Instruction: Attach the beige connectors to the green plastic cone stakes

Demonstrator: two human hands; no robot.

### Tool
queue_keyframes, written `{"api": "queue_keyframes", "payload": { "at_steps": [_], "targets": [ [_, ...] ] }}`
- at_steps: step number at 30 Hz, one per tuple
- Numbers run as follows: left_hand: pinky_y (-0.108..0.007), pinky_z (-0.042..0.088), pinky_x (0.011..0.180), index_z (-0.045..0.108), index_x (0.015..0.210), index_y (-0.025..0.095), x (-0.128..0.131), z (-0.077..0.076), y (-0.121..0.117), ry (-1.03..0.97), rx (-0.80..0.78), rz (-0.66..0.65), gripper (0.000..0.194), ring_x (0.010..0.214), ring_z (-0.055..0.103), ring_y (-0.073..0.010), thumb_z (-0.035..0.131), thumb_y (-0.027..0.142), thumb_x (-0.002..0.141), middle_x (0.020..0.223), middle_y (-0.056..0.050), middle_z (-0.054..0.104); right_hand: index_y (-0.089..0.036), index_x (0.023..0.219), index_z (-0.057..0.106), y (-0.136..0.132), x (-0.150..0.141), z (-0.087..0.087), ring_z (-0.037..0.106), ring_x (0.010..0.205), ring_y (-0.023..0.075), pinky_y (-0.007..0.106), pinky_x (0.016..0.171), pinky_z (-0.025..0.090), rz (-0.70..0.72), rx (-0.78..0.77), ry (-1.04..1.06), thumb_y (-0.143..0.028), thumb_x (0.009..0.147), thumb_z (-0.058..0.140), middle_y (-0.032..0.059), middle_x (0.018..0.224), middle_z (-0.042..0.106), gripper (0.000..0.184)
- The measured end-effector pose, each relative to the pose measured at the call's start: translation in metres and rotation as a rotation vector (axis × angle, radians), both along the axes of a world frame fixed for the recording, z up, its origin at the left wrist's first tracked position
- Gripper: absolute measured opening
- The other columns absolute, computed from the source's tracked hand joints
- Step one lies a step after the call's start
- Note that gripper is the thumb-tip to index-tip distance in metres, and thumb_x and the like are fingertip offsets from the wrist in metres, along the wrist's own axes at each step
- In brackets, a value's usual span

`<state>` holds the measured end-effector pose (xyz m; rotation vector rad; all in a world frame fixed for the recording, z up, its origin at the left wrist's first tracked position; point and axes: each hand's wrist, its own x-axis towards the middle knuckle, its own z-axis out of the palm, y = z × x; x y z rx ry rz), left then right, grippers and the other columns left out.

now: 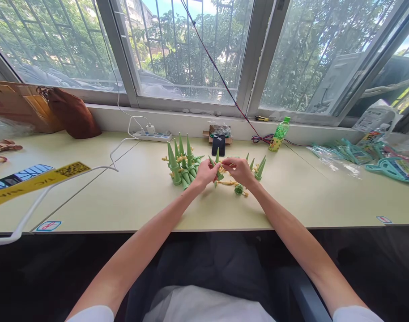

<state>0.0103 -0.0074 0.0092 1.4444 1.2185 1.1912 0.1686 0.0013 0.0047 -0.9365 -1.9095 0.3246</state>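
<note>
Green tapered cone (219,176) held in the fingers above the worktop (204,212)

The cone was gripped in the fingers of the left hand (207,172), tilted, with its wider end toward the near edge. The fingers of the right hand (240,169) were drawn together in a pinch just beside it; whether a small part was held there could not be told. The piece was judged to be light, stiff, thin-walled plastic, rather smooth and apt to slip if taken by the taper. A hold around the wider base was considered surest; the narrow tip was thought easier to bend, and only mild pressure was deemed necessary.

Slender yellow parts (227,182), probably light and more easily snapped, were seen below the hands, near a loose green ring (238,190). A cluster of green cones (171,157), some upright and some lying, was found to the left; a smaller upright group (260,170) was seen beside the right hand. Beyond were placed a dark phone (218,145) and a green-capped bottle (280,134).
</note>
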Motion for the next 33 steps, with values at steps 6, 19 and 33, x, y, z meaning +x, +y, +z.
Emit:
{"api": "queue_keyframes", "payload": {
  "at_steps": [6, 19, 33],
  "targets": [
    [-0.021, 0.039, 0.039, 0.047, 0.075, 0.018, 0.001, -0.004, 0.004, -0.021, 0.031, -0.004, 0.022, 0.035, 0.051, -0.0101, 0.064, 0.025, 0.086, 0.048, 0.005, 0.051, -0.018, 0.085, 0.074, 0.001, 0.000, -0.001, 0.066, 0.074, 0.0166, 0.029, 0.072, 0.056, 0.016, -0.004, -0.009, -0.029, 0.083, 0.058, 0.0041, 0.083, 0.074, 0.019],
    [-0.022, 0.038, 0.039, 0.046, 0.077, 0.019, -0.001, -0.005, 0.006, 0.013, 0.047, 0.027, 0.022, 0.037, 0.052, -0.0103, 0.061, 0.029, 0.087, 0.056, 0.002, 0.058, -0.020, 0.090, 0.076, 0.005, 0.000, -0.005, 0.069, 0.077, 0.0186, 0.032, 0.074, 0.059, -0.013, -0.002, 0.039, -0.029, 0.082, 0.061, 0.0044, 0.084, 0.075, 0.019],
    [-0.023, 0.038, 0.038, 0.045, 0.077, 0.019, -0.003, -0.011, 0.010, 0.101, 0.118, 0.036, 0.019, 0.038, 0.053, -0.0107, 0.058, 0.029, 0.087, 0.060, 0.002, 0.059, -0.019, 0.089, 0.075, 0.004, 0.000, -0.003, 0.068, 0.077, 0.0173, 0.030, 0.074, 0.058, 0.013, -0.009, 0.027, -0.026, 0.082, 0.062, 0.0044, 0.085, 0.075, 0.017]
  ]
}}
